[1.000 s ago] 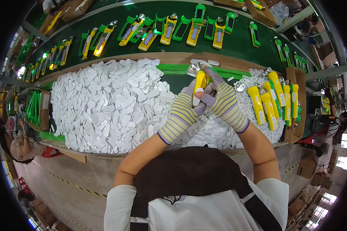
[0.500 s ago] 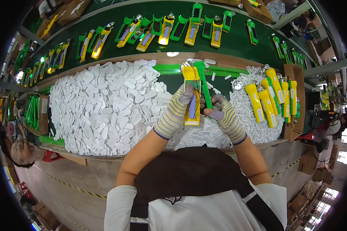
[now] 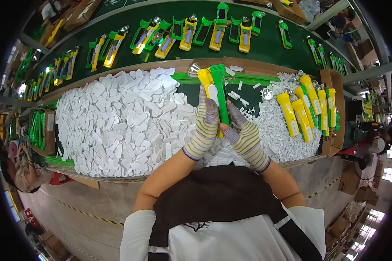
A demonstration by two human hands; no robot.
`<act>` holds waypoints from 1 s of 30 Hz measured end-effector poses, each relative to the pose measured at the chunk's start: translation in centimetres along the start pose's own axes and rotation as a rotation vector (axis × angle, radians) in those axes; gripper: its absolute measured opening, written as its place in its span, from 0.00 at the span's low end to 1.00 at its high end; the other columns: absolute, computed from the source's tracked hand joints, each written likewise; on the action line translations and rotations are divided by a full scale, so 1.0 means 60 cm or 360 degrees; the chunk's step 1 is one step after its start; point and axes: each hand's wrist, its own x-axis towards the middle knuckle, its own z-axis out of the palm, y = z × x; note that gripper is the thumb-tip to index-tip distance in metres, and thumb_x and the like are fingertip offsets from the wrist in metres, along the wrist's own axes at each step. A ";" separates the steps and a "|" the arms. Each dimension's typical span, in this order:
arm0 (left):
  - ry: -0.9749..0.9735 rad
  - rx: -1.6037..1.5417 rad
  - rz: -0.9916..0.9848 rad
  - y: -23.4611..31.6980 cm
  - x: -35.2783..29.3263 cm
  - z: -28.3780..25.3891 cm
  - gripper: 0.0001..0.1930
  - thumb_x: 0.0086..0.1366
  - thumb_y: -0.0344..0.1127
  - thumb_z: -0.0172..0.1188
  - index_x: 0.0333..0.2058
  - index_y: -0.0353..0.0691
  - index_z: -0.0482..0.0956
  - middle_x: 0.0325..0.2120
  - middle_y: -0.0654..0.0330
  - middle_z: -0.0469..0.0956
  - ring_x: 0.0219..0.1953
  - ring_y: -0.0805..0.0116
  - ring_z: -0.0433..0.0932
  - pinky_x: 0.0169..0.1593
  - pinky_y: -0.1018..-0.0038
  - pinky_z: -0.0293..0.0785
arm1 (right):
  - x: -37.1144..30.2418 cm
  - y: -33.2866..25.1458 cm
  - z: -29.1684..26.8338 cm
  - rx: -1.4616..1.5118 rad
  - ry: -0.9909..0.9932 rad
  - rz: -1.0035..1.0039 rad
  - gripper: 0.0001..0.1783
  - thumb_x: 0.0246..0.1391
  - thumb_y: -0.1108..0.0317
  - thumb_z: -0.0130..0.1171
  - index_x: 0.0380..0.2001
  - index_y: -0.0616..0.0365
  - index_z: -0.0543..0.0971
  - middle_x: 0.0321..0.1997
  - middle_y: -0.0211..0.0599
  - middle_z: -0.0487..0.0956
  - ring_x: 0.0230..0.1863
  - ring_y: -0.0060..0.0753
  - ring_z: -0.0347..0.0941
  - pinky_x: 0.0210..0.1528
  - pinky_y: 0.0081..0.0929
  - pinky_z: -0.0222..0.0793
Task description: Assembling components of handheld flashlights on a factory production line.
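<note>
Between my hands, a yellow-and-green flashlight (image 3: 221,93) is held upright above the bench. Its green half stands on the right, against the yellow half (image 3: 204,77), which carries a white oval piece (image 3: 212,92). A shiny reflector (image 3: 194,69) sticks out at the upper left of it. My left hand (image 3: 206,128), in a striped fingerless glove, grips the yellow side. My right hand (image 3: 247,137), gloved alike, presses thumb and fingers against the lower green side. The inside of the flashlight is hidden.
A heap of white oval pieces (image 3: 117,122) lies left; small white parts (image 3: 283,139) lie right with several finished-looking flashlights (image 3: 302,119) on top. Beyond the cardboard edge (image 3: 244,64), opened flashlights (image 3: 187,35) line the green surface (image 3: 265,48). A fan (image 3: 362,161) stands far right.
The flashlight's yellow and green halves, open with wiring showing before, are now turned and brought together. My right hand has moved left, closer to my left hand.
</note>
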 end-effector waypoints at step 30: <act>-0.0589 -0.0835 -0.1013 0.044 -0.002 -0.010 0.29 0.53 0.40 0.67 0.51 0.42 0.66 0.39 0.60 0.72 0.38 0.64 0.73 0.45 0.68 0.73 | 0.135 0.169 -0.217 -0.1555 -0.1064 -0.0587 0.07 0.47 0.67 0.55 0.31 0.50 0.78 0.33 0.37 0.77 0.39 0.44 0.73 0.40 0.41 0.67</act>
